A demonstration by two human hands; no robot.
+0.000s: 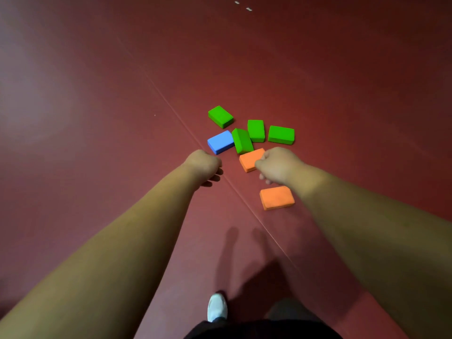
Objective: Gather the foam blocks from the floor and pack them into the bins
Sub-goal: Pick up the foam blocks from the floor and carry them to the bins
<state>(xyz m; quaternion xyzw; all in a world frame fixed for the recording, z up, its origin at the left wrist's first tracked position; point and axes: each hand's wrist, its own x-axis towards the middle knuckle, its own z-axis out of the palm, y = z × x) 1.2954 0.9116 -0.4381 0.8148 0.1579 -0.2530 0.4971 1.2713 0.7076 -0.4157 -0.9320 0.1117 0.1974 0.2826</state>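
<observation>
Left hand: our left hand (204, 165) hangs above the floor (97, 118), fingers loosely curled, holding nothing
Right hand: our right hand (278, 165) is loosely curled too and grips nothing; in view it covers a corner of the farther orange block (248, 160)
Blocks: all lie on the floor in a loose cluster ahead of us
Green blocks (220, 116): three flat, a tilted green block (242, 141) leaning beside the blue block (220, 142)
Nearer orange block (277, 198): apart, below our right hand
Shoe (217, 307): white, bottom centre
</observation>
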